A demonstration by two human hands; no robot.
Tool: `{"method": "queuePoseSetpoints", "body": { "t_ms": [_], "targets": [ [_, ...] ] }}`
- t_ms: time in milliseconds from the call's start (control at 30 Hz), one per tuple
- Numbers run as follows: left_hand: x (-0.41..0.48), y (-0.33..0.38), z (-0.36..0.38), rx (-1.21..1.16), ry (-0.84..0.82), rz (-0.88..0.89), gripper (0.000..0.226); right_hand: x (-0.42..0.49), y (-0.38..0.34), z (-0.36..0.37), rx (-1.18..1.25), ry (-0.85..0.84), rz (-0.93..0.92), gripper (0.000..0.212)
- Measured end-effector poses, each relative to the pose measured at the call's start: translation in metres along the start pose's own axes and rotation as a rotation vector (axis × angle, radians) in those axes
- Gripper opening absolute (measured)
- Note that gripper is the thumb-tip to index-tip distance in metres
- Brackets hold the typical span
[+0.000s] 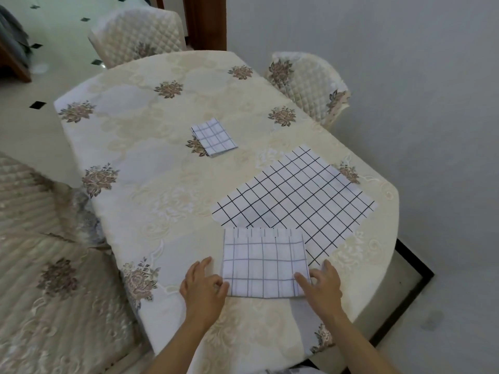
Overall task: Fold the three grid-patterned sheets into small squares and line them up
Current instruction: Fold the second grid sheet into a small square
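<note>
Three grid-patterned sheets lie on the table. A small folded square (214,137) sits far back near the table's middle. A large unfolded sheet (294,194) with dark lines is spread flat on the right. Overlapping its near corner lies a partly folded sheet (263,261) with fainter lines, close to the front edge. My left hand (204,286) pinches this sheet's near left corner. My right hand (322,284) grips its near right corner, fingers curled over the edge.
The table (151,168) wears a cream floral cloth. Quilted chairs stand at the back (137,36), the back right (307,82) and the near left (46,265). A white wall runs along the right side.
</note>
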State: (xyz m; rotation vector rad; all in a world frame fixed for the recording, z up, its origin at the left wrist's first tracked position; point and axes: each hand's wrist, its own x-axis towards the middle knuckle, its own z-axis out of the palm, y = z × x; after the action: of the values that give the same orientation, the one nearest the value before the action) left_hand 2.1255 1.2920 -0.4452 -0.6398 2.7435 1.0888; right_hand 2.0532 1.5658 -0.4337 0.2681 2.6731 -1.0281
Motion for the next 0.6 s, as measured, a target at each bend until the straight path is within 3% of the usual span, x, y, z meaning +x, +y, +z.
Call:
{"method": "queuePoseSetpoints", "body": {
  "t_ms": [333, 467, 600],
  "targets": [
    [0.008, 0.010, 0.002, -0.073, 0.056, -0.037, 0.025, -0.010, 0.018, -0.002, -0.195, -0.020, -0.086, 0.037],
    [0.007, 0.003, 0.002, 0.076, -0.051, 0.022, 0.035, -0.004, 0.015, 0.002, -0.136, 0.013, -0.092, 0.042],
    [0.006, -0.001, 0.001, 0.154, -0.060, 0.009, 0.026, 0.000, 0.010, 0.002, -0.106, 0.035, -0.056, 0.044]
  ]
}}
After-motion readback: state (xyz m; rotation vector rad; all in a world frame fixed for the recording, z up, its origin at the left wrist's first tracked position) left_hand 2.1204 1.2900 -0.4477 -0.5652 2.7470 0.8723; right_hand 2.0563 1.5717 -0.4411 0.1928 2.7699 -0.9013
